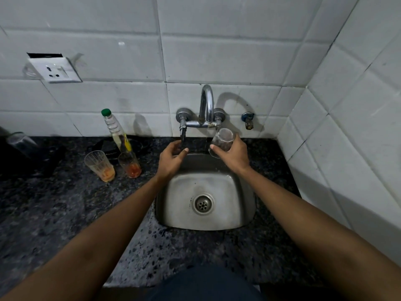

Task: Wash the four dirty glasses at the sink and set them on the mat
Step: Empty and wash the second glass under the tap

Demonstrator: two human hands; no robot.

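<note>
My right hand [233,156] grips a clear glass [222,141], tilted under the tap spout [207,103], beside a thin stream of water falling into the steel sink [217,222]. My left hand [172,159] reaches up to the tap's left lever handle [183,132], fingers curled around its lower end. Two dirty glasses stand on the dark granite counter left of the sink: one with pale orange residue [99,166], one with red-orange residue [130,165]. Another glass [20,143] lies at the far left on a dark mat [32,164].
A clear bottle with a green cap [116,131] stands behind the dirty glasses, with a dark round object [112,147] beside it. A small valve [248,120] sticks out of the tiled wall right of the tap. A wall socket [54,70] sits high left. Tiled wall closes the right side.
</note>
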